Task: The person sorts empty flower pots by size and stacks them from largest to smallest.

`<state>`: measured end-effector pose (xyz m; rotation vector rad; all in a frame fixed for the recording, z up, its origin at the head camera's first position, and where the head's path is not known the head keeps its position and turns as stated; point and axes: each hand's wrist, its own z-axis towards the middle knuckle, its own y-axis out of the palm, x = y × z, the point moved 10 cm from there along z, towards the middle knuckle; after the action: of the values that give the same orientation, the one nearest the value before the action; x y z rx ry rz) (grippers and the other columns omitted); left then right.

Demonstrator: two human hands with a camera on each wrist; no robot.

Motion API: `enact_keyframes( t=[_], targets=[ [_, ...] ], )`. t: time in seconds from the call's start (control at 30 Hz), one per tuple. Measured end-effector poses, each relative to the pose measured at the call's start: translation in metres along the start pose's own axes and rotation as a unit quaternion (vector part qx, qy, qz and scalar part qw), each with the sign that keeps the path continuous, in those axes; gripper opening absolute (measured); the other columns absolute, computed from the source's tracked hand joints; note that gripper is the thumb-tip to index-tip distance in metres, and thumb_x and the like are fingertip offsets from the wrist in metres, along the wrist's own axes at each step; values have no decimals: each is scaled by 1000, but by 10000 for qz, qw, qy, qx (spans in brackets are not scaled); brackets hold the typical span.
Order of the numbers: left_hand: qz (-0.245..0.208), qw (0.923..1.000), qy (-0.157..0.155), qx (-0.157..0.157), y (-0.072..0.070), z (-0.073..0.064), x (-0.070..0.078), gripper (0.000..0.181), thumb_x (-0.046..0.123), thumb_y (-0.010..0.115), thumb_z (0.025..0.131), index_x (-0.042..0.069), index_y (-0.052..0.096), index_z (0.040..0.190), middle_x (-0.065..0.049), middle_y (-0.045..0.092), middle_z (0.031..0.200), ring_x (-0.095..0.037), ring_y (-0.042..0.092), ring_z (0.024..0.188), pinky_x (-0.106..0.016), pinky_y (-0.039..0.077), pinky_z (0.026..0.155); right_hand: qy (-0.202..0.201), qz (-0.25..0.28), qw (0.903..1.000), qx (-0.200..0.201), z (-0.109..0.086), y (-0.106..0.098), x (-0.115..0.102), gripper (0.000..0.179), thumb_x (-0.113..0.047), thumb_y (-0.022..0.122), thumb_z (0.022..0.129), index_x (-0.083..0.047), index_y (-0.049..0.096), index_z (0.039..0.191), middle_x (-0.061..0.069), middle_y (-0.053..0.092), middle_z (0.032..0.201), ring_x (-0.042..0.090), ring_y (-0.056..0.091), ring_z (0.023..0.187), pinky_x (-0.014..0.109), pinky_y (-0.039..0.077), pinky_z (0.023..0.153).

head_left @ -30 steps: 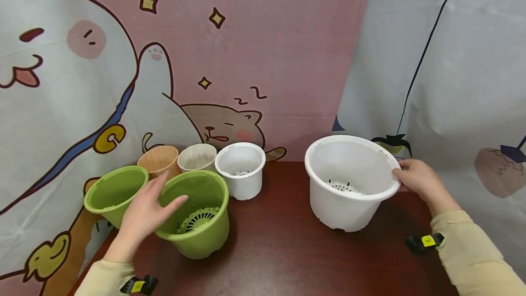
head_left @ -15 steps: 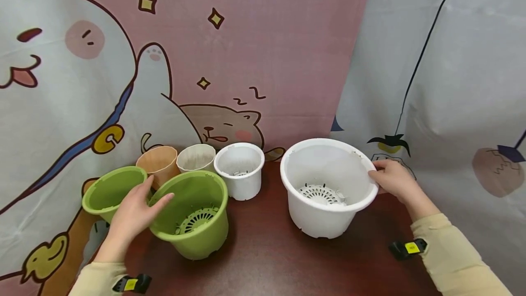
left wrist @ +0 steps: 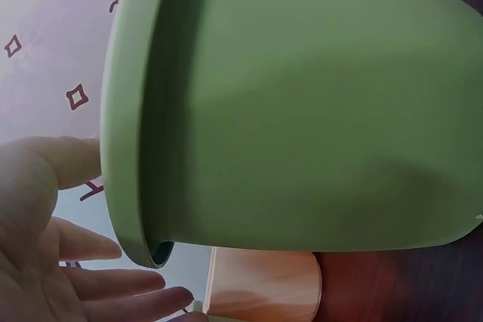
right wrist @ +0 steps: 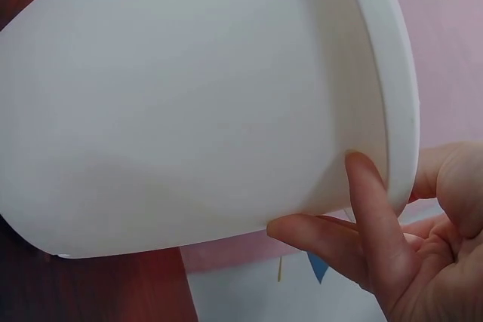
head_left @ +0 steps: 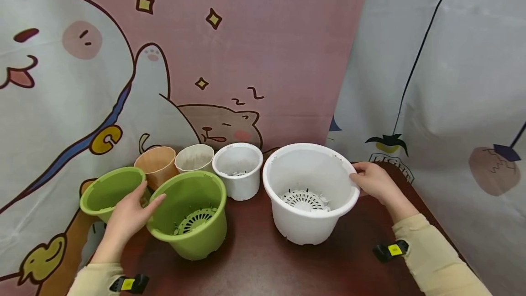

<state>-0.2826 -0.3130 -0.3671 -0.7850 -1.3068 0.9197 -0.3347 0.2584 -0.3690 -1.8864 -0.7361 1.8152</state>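
Note:
My right hand [head_left: 376, 183] pinches the right rim of a large white flower pot [head_left: 306, 229], thumb inside and fingers outside. In the right wrist view its fingertips lie against the outer wall of that pot [right wrist: 189, 111]. To the left, my left hand [head_left: 128, 216] is spread beside the left rim of a large green flower pot [head_left: 201, 243]. Seen from the left wrist, the thumb is at the rim of the green pot [left wrist: 302, 111] and the other fingers reach out loosely below it. Whether the thumb touches the rim is unclear.
Behind the left hand stands another green pot [head_left: 115, 182], partly hidden. Along the back are an orange pot [head_left: 158, 176], a cream pot [head_left: 195, 154] and a small white pot [head_left: 242, 188]. A printed curtain [head_left: 304, 58] rises behind the dark red table [head_left: 255, 268].
My right hand has moved the large white pot leftward, closer to the small white and green pots. My left hand has shifted slightly left and down at the green pot's rim.

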Motion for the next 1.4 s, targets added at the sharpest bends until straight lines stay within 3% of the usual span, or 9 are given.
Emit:
enact_keyframes(
  t=[0.47,0.73,0.87,0.97,1.07,1.2,1.4],
  targets=[
    [-12,9994,-266,-240,7,3,-12,88,58,49,97,-18,38,140,-40,52,127,-55,52,113,-62,46,86,-81,157,9998,-111,1,22,-14,46,-12,56,98,17,46,133,29,65,105,23,70,73,39,60,64],
    [-45,9978,-379,-542,12,5,-16,84,53,53,97,-19,40,138,-34,60,115,-42,63,96,-54,51,78,-140,218,9996,-97,6,33,-19,45,-11,56,98,16,47,132,26,67,102,21,70,71,40,60,63],
    [-78,9978,-314,-583,14,7,-15,75,49,55,98,-17,46,133,-27,64,105,-35,65,89,-51,53,74,-97,264,9995,-123,8,37,-20,44,-12,56,97,15,48,132,25,67,101,21,70,71,44,60,66],
    [-192,9974,-317,-610,16,8,-15,65,45,56,99,-14,51,128,-18,66,94,-26,65,77,-43,55,65,-40,289,9995,-151,9,38,-20,43,-12,56,97,14,49,131,24,67,102,21,70,71,45,60,68],
    [-465,9957,-392,-704,18,7,-16,58,38,55,100,-13,50,129,-18,66,93,-19,65,66,-36,55,55,-41,322,9993,-189,9,39,-20,43,-12,55,98,15,48,131,25,67,102,22,70,72,44,60,67],
    [-718,9932,-433,-804,21,7,-14,53,27,53,101,-15,47,132,-25,65,99,-20,66,64,-35,56,51,-53,402,9989,-242,8,39,-20,43,-11,55,99,15,47,133,26,66,104,23,70,72,41,60,64],
    [-786,9922,-445,-863,22,8,-13,31,17,50,100,-11,57,112,-19,62,90,-21,64,66,-36,57,52,-45,512,9981,-353,6,39,-21,44,-12,54,100,15,46,134,29,63,109,23,70,76,41,60,67]
  ],
)
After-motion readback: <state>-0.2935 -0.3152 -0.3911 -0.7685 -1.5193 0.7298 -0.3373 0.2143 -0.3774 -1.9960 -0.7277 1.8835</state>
